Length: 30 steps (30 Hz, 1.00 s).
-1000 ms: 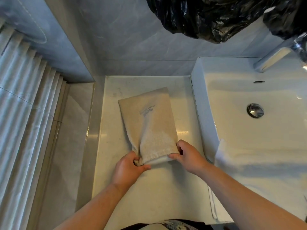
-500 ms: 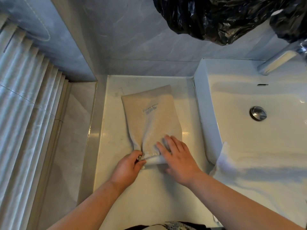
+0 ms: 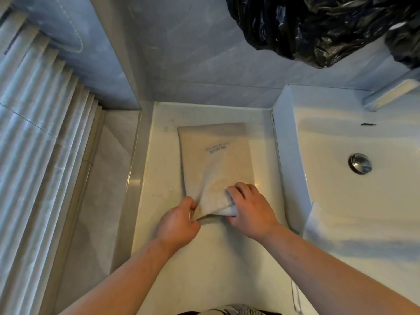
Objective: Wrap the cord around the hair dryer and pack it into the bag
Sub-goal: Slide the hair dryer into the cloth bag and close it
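Note:
A beige cloth bag with small printed text lies flat on the white counter, its mouth toward me. My left hand pinches the left corner of the mouth. My right hand grips the right side of the mouth, bunching the fabric and lifting it a little. No hair dryer and no cord are in view.
A white basin with a metal drain and a tap stands to the right. A white towel lies over its near rim. A black plastic bag hangs above. A ribbed wall panel is on the left.
My right hand went from lying flat on the bag's mouth to curling round and bunching it. The bag's mouth is now gathered and raised between both hands.

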Tool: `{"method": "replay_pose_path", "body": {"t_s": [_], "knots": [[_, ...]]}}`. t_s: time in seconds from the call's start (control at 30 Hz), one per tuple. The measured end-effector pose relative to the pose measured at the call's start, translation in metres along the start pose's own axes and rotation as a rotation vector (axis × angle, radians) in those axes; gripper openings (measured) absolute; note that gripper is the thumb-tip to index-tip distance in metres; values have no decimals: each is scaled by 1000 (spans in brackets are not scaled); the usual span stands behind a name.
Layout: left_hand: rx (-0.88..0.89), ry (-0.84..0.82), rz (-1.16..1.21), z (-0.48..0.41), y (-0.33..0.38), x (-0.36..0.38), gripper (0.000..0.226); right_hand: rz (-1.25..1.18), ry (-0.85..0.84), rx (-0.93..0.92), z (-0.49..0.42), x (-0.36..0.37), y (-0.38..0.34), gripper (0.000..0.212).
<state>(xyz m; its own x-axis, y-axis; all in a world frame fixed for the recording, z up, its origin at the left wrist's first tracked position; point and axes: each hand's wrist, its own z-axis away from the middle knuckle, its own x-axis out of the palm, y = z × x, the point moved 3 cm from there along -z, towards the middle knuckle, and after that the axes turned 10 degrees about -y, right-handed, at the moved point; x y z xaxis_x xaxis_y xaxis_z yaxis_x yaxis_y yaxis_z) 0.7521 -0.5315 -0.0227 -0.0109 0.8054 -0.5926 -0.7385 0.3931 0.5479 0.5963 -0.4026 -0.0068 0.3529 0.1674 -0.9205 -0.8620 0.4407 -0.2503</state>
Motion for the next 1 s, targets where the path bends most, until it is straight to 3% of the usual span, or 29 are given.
{"method": "replay_pose_path", "body": {"t_s": [0.13, 0.23, 0.37, 0.43, 0.6, 0.67, 0.73, 0.87, 0.93, 1.0], "knots": [[0, 1, 4, 3, -9, 2, 22, -49, -31, 4, -6, 8, 4, 64], [22, -13, 11, 0, -8, 1, 24, -226, -18, 32, 3, 14, 9, 72], [-28, 23, 484, -1, 0, -4, 40, -872, 109, 361, 23, 8, 23, 56], [-84, -7, 558, -12, 6, -4, 44, -1172, 79, 526, 26, 12, 25, 47], [-241, -110, 969, -31, 11, 11, 53, -1404, 53, 681, 23, 18, 30, 24], [-217, -116, 964, -31, 7, 15, 53, -1521, 55, 709, 30, 25, 34, 25], [-174, -73, 814, -28, 2, 18, 59, -1523, 14, 735, 40, 37, 35, 25], [-104, -51, 620, -20, 3, 14, 66, -1033, -179, 716, 55, 39, 26, 22], [-130, -45, 585, -22, 4, 7, 55, -966, -124, 689, 51, 27, 21, 28], [-146, -27, 578, -26, 4, 2, 47, -1048, -20, 690, 43, 17, 20, 41]]}}
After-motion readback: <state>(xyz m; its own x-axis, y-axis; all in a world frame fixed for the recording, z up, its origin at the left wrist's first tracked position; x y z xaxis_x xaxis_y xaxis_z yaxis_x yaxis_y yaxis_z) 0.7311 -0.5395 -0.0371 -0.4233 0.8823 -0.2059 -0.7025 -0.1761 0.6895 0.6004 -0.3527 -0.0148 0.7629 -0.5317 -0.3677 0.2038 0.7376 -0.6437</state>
